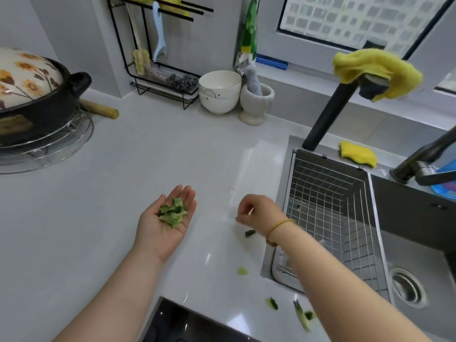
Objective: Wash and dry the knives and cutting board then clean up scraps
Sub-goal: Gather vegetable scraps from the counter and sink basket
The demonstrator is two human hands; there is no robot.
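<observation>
The left hand (165, 225) was palm up over the counter (98, 218). Its grip was wide, and a small pile of green scraps (172, 213) sat on it. The right hand (259, 209) was low over the counter beside the sink (407, 243), fingers curled. I could not tell if its grip held anything. More green bits (250, 233) lay on the counter near it.

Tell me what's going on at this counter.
A person is collecting green vegetable scraps off the white counter. The left hand, palm up, carries a small pile of them; the right hand, fingers curled, is down at the counter beside the sink. Several loose pieces lie near the counter's front edge.
</observation>
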